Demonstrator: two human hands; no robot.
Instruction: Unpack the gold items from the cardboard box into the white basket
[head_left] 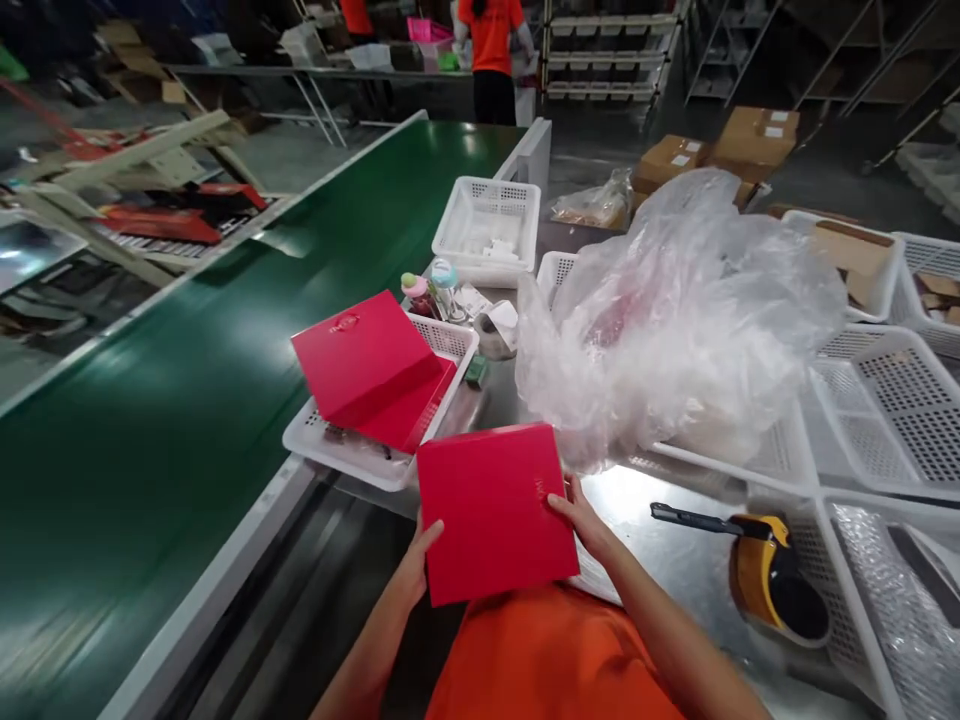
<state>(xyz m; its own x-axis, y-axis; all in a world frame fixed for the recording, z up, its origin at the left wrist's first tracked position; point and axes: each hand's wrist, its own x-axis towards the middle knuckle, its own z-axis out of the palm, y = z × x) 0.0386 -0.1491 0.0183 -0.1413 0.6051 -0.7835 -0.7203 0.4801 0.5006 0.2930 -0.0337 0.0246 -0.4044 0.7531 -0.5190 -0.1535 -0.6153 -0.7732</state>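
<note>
A flat red box [491, 520] with small lettering near its right edge is held up in front of my body. My left hand [415, 562] grips its left side, thumb on the top face and the other fingers hidden behind. On the opposite side my right hand [581, 515] clasps the box in the same way. Just beyond it, another red box [367, 355] lies with its lid raised in a white basket [360, 470] at the conveyor's edge.
A green conveyor belt [247, 330] runs along the left. Clear plastic bags [675, 320] heap over baskets on the right. A yellow and black tape dispenser [772, 570] sits on the metal table [637, 530]. Bottles [431, 290] stand beside a white basket [487, 225]. A person [495, 50] stands farther back.
</note>
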